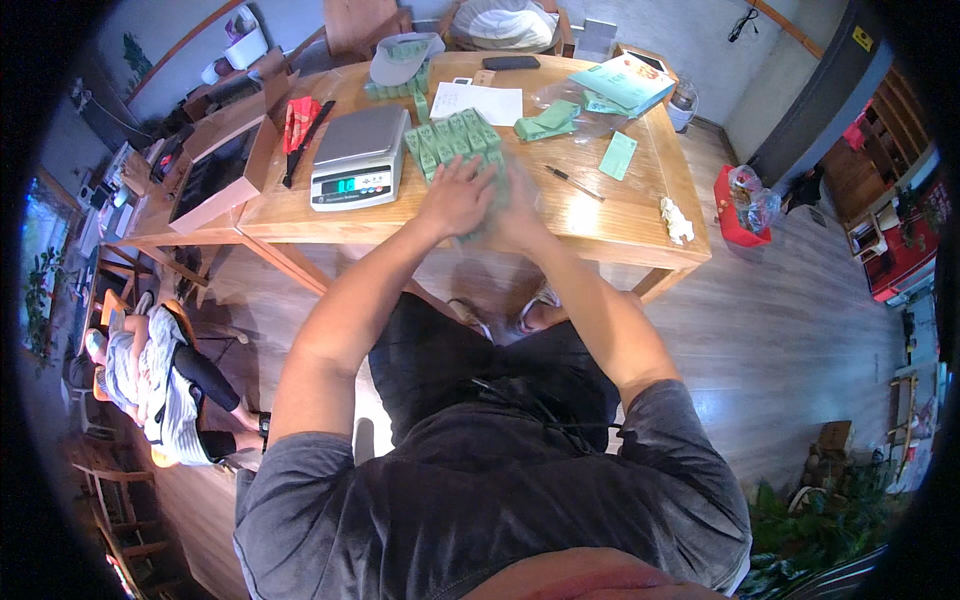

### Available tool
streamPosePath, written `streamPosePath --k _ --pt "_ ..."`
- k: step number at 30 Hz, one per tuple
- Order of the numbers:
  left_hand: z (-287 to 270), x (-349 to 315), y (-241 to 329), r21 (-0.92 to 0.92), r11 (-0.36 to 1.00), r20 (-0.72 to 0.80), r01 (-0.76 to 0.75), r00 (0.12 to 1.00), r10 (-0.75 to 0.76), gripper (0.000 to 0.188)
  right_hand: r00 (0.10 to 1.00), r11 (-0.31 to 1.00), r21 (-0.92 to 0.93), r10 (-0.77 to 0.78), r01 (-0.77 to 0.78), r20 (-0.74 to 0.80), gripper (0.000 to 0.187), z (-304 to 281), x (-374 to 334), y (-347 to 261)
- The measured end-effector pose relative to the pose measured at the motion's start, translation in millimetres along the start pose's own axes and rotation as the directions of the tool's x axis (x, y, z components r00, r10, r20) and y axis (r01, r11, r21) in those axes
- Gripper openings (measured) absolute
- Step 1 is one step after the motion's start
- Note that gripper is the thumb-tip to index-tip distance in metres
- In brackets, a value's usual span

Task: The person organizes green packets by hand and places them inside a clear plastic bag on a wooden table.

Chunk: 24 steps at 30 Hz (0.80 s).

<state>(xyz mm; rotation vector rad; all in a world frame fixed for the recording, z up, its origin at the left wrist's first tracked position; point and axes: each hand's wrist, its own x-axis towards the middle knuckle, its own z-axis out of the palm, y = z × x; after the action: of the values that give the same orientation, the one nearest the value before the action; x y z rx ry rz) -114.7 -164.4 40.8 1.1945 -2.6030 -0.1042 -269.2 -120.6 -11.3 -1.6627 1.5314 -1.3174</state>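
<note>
A block of small green packets [455,138], set in neat rows, lies at the front edge of the wooden table. My left hand [460,195] rests on its near end with the fingers spread and flat. Close beside it, my right hand [515,205] is at the right side of the block, smeared by motion, so its fingers cannot be made out. Just left of the packets stands a digital scale [362,140] with a grey plate and a lit display; the plate bears nothing.
A grey cap [405,62] with more green packets sits at the back. Papers [480,103], a pen [575,183], a green card [618,155], crumpled tissue [676,222] and an open carton [225,165] share the table [640,225]. A red bin [745,232] stands right; a person [150,370] sits left.
</note>
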Motion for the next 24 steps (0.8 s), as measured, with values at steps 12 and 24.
streamPosePath --k 12,24 --pt "-16.4 4.8 13.4 0.118 0.992 0.098 -0.055 0.994 0.043 0.052 0.994 0.995 0.001 -0.102 0.102 -0.031 0.073 -13.1 -3.4 4.3" --pt "-12.6 8.8 11.4 0.094 0.994 0.144 -0.059 0.988 0.045 0.054 0.981 0.900 -0.397 0.141 -0.182 -0.130 0.018 -138.6 -37.8 -40.1"
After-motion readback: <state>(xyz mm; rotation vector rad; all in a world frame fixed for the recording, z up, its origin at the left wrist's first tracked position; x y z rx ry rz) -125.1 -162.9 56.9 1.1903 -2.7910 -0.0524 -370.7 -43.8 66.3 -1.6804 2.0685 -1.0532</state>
